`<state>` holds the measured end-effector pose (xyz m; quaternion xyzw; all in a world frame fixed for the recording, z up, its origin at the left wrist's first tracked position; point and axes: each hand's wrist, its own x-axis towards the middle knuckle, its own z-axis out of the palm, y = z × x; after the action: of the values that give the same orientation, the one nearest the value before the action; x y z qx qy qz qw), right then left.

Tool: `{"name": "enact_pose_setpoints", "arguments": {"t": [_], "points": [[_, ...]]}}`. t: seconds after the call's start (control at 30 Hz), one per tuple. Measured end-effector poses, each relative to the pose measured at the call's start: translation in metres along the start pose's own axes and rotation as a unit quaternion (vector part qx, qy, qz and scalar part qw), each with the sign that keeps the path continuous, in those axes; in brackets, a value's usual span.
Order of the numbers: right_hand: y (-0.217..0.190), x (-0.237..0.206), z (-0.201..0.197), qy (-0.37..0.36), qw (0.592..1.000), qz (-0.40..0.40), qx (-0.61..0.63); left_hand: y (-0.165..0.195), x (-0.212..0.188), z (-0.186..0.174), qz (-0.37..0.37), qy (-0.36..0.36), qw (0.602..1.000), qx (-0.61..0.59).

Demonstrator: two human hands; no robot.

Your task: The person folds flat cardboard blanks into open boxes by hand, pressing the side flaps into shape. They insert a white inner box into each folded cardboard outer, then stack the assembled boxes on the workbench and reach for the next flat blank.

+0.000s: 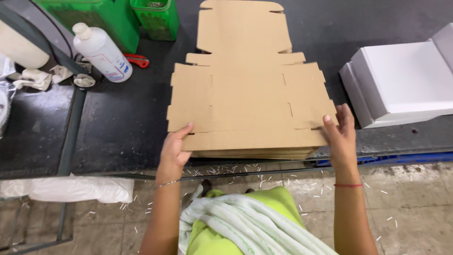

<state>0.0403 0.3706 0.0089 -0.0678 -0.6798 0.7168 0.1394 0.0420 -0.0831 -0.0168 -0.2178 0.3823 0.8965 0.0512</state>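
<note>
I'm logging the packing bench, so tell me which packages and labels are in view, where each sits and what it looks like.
Flat cardboard blanks: brown stack, centre of bench, left hand and right hand at its near corners.
White boxes: right edge, plain, rectangular.
White bottle: far left, lying tilted, white label with red and blue print.
Green bins: far edge.
</note>
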Motion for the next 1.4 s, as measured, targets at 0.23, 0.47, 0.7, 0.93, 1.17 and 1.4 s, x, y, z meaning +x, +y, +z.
{"name": "enact_pose_setpoints", "arguments": {"t": [0.23,0.47,0.7,0.93,1.17,1.4], "points": [[0.005,-0.007,0.04,0.011,0.934,0.237,0.268,0.007,-0.013,0.001,0.04,0.011,0.997,0.065],[-0.004,-0.024,0.091,-0.033,0.987,0.112,0.111,-0.041,-0.016,0.07,0.262,0.026,0.744,0.614],[0.003,-0.055,0.187,-0.121,0.898,-0.132,-0.401,-0.066,-0.023,0.099,0.312,-0.063,0.537,0.781],[0.028,-0.062,0.201,-0.167,0.797,-0.143,-0.563,-0.068,-0.014,0.101,0.279,-0.079,0.486,0.825],[0.03,-0.006,0.178,-0.213,0.841,-0.095,-0.488,-0.031,-0.001,0.102,0.245,-0.111,0.541,0.797],[0.016,0.105,0.172,-0.03,0.994,0.086,-0.052,0.029,0.112,0.108,0.212,0.106,0.818,0.524]]}}
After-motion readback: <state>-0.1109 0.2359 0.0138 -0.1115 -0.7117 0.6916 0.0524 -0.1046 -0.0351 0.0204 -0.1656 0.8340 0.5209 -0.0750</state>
